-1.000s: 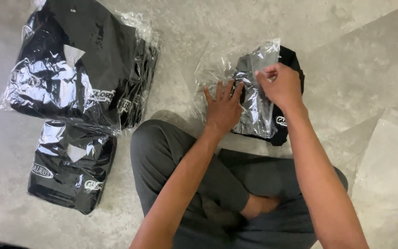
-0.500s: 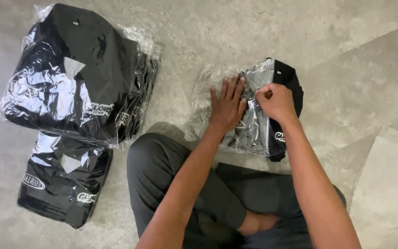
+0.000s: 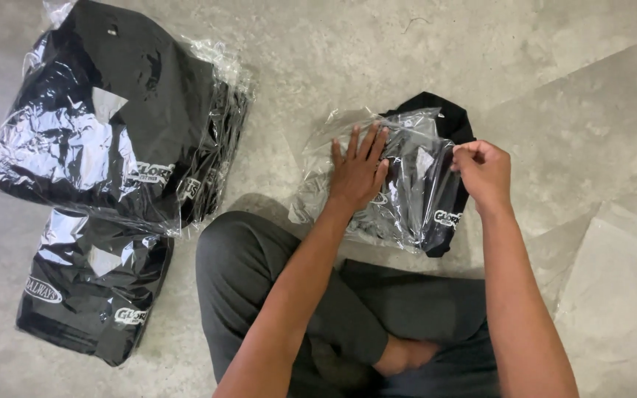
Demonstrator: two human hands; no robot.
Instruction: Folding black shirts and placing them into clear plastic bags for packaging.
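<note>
1. Your left hand: flat, fingers spread, palm pressed down on the clear plastic bag; it grips nothing.
2. Your right hand: fingers drawn together, pinching the bag's right edge at the far side of the bundle.
3. Clear plastic bag: crinkled, glossy, lying on the concrete floor straight ahead of your crossed legs, between your two hands.
4. Folded black garment: partly inside the bag; its dark top and right edge stick out beyond the plastic, with a white printed patch near the lower right corner.
5. Grey trousers on your crossed legs: just below the bag, near its lower edge; one bare foot shows between the knees.
6. Large stack of bagged black garments: upper left, well apart from your hands, several packs piled together.
7. Single bagged black garment: lower left, just below the stack and touching its lower edge.
8. Pale plastic sheet: flat on the floor at the right, beside your right forearm.
</note>
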